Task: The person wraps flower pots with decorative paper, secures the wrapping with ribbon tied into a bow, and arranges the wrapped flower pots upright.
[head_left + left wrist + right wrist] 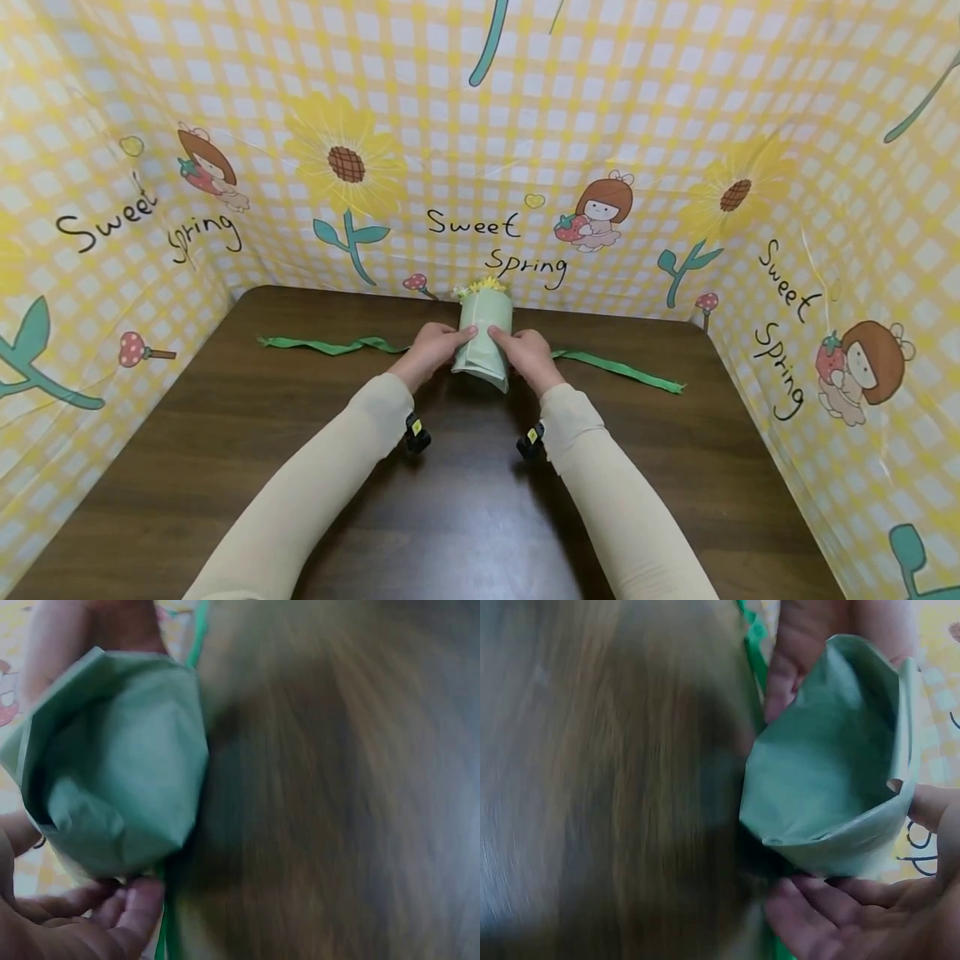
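Note:
A bouquet wrapped in pale green paper [486,329] lies at the far middle of the table, with small yellow flowers [489,285] showing at its far end. My left hand [431,350] holds the wrap from the left and my right hand [531,354] from the right, both thumbs on top, fingers lower around the sides. In the left wrist view the near end of the paper [135,757] gapes toward me; the stems are not visible inside. A green ribbon [330,344] stretches out to both sides, its middle hidden behind the hands and wrap.
The dark wooden table [465,508] is walled at the back and sides by a yellow checked cloth [450,150] with printed flowers and lettering. The back cloth stands close behind the bouquet. A small black camera [417,434] sits on each wrist.

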Demonstrator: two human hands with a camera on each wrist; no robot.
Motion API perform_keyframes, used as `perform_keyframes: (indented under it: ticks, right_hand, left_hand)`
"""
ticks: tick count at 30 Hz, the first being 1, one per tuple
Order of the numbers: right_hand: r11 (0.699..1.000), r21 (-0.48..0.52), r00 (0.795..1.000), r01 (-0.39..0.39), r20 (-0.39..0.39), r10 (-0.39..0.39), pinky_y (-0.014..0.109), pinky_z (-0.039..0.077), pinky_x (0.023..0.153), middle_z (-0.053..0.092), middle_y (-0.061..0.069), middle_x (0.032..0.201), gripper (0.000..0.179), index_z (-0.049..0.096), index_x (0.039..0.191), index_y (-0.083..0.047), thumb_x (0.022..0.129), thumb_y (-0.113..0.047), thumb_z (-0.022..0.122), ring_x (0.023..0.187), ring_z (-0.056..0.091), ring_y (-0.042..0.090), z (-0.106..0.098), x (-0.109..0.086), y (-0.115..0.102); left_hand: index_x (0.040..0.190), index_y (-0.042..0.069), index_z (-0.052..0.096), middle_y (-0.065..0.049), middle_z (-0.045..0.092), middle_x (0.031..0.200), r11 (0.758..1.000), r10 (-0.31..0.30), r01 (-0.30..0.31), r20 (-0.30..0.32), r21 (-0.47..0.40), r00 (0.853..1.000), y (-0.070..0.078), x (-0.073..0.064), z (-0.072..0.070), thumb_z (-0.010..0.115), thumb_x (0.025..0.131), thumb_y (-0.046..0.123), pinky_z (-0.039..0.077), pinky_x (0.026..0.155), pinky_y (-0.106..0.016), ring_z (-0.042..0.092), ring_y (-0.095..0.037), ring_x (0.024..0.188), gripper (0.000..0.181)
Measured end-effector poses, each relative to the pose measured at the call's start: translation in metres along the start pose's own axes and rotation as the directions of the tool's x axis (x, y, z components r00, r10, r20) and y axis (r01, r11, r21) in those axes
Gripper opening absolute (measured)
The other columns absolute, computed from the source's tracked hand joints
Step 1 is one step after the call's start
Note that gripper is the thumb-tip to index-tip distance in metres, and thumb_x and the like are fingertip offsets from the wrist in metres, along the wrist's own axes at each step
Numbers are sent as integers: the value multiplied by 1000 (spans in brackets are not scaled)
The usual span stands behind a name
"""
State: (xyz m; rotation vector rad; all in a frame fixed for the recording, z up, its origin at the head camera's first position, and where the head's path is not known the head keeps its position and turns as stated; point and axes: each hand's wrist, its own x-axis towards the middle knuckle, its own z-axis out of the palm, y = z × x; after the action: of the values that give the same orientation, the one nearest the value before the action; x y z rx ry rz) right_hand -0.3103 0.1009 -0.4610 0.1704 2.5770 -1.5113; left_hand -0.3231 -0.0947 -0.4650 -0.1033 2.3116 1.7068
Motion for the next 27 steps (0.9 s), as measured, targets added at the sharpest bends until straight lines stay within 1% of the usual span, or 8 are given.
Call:
perform_keyframes:
  ticks: [2,4,7,10,13,16,19,27]
  right_hand:
    - [990,-135,997,44,-50,-52,45,56,83,70,14,114,69,65,126,-2,94,-63,61,95,67,28,-1,1,-2]
    - [974,-210,993,82,-66,-98,44,55,85,70,13,119,70,64,130,-4,95,-64,59,100,67,28,-2,3,-2]
    - [977,-179,993,113,-25,-119,46,54,91,67,13,127,73,61,135,-5,96,-67,56,110,66,30,-2,6,4]
    - [987,-119,995,103,6,-103,48,52,96,64,14,132,76,59,137,-5,96,-69,54,115,63,31,-3,7,12]
    - [992,-95,996,86,19,-85,49,52,97,63,15,133,78,57,138,-4,95,-69,55,117,62,32,-5,8,14]
    - [994,-84,997,74,24,-72,49,52,97,63,15,132,79,58,137,-3,94,-70,55,116,63,32,-5,8,15]
    - [994,-84,998,69,15,-68,48,52,96,64,15,130,79,59,135,-3,94,-70,56,115,63,32,-4,10,15]
    - [997,-52,998,61,19,-60,49,51,97,63,15,132,80,59,136,-2,93,-70,57,117,62,33,-4,11,16]
  left_hand:
    - [126,1,68,-13,70,113,992,64,-62,-15,115,998,2,0,-2,68,98,48,55,83,-38,67,-23,95,55]
    - [134,3,64,-14,68,123,975,108,-104,-8,195,994,4,0,-5,66,98,49,54,89,-41,65,-26,105,59]
    - [140,4,60,-14,65,132,968,117,-126,52,219,992,1,3,-8,63,98,54,51,98,-46,63,-29,117,65]
    - [139,6,62,-12,66,131,972,113,-133,111,196,987,-6,9,-9,60,98,59,49,101,-47,62,-28,119,67]
    - [137,9,65,-10,68,130,969,118,-141,125,201,985,-11,12,-8,59,96,64,49,102,-46,63,-27,118,69]
    - [137,11,66,-8,69,129,958,121,-147,120,245,985,-12,14,-9,57,94,69,50,100,-46,63,-26,117,72]
    - [136,12,67,-8,69,129,936,139,-170,121,310,983,-12,15,-11,55,93,72,51,99,-47,65,-27,116,75]
    - [137,10,65,-10,71,126,849,199,-241,139,470,970,-10,21,-15,46,94,78,53,95,-48,68,-28,112,83]
